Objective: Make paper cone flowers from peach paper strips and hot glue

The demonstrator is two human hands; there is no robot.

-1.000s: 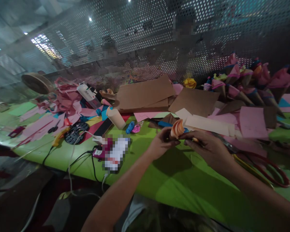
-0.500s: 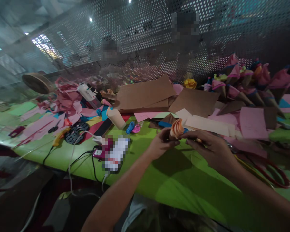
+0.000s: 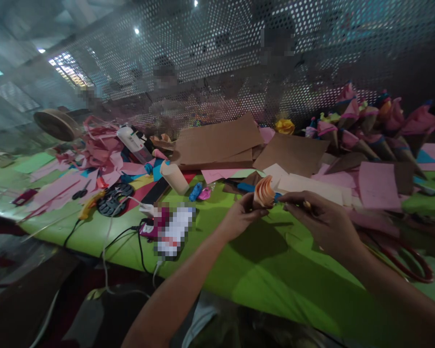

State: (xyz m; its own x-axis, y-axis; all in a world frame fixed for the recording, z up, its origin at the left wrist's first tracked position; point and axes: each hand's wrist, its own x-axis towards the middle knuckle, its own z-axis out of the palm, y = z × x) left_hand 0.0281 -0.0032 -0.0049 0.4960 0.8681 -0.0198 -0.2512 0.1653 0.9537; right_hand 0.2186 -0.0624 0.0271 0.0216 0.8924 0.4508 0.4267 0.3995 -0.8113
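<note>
Pinching the rolled peach paper flower (image 3: 264, 192) at its base with the left hand (image 3: 241, 217), shut around it just above the green desk (image 3: 275, 280), near its middle. Holds it a touch higher than a moment ago, with the right hand (image 3: 321, 221) eased rightward, fingers half curled, fingertips just beside the flower; cannot tell whether it grips anything.
</note>
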